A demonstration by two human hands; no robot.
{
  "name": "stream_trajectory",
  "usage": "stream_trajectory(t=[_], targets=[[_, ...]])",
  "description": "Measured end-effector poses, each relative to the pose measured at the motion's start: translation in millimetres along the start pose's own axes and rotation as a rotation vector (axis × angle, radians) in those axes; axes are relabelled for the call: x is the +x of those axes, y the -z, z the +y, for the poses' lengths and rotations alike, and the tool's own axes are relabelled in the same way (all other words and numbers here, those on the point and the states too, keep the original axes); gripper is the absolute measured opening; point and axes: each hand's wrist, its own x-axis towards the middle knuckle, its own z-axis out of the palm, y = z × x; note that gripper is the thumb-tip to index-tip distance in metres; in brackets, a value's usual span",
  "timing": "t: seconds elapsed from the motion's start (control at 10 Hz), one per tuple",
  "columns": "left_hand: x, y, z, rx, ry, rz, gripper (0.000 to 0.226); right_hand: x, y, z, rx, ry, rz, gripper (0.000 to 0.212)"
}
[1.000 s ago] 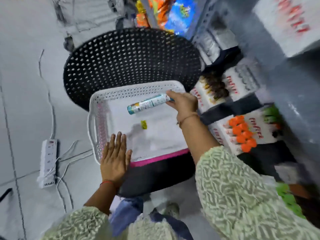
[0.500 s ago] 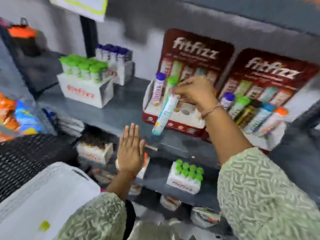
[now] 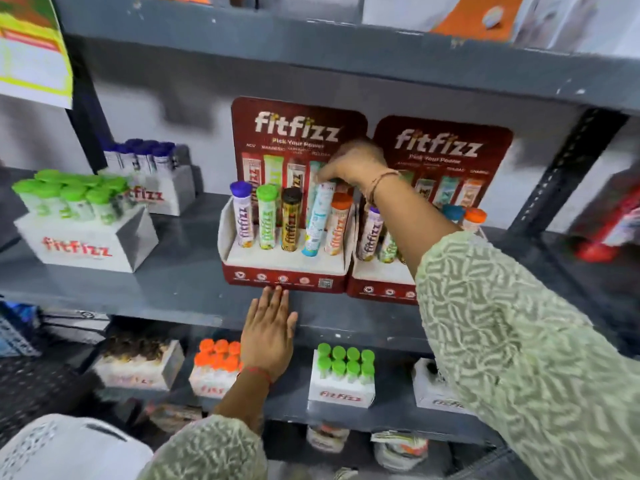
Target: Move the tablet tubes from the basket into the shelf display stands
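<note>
Five tablet tubes stand in the left display stand (image 3: pixel 287 268), a dark red cardboard stand with a white base and "fitfizz" on its backboard. From the left their caps are purple, green, black, then a tube whose cap your fingers hide, then orange. The fourth one, the teal-and-white tube (image 3: pixel 316 221), leans with its top tilted to the right, its lower end in the fourth hole between the black-capped tube (image 3: pixel 290 221) and the orange-capped tube (image 3: pixel 337 225).

Your right hand (image 3: pixel 353 164) reaches in from above, fingers pinched closed on the top of the teal-and-white tube, back of the hand toward you, a thin bangle at the wrist. Your left hand (image 3: pixel 268 329) is flat and spread, palm down on the front lip of the grey metal shelf (image 3: pixel 173 285), fingertips touching the lower front edge of the left display stand; it holds nothing.

A second display stand (image 3: pixel 381 282) sits just beside the first on its right, partly hidden by your patterned green sleeve (image 3: pixel 519 341), with purple, teal and orange caps showing. A corner of the white basket (image 3: pixel 62 448) shows at the lower left, below the shelf.
</note>
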Motion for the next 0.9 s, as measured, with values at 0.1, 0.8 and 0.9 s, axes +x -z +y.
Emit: stream_trajectory(t=[0.1, 0.8, 0.9], targets=[[1, -3, -3, 0.008, -0.008, -0.003, 0.046, 2, -2, -2, -0.009, 0.066, -0.075, 0.019], [1, -12, -13, 0.021, -0.043, -0.01, 0.047, 17, -23, 5, -0.406, 0.278, -0.258, 0.04], [1, -13, -15, 0.028, -0.021, -0.029, 0.047, 16, -24, 7, -0.409, 0.261, -0.234, 0.047]])
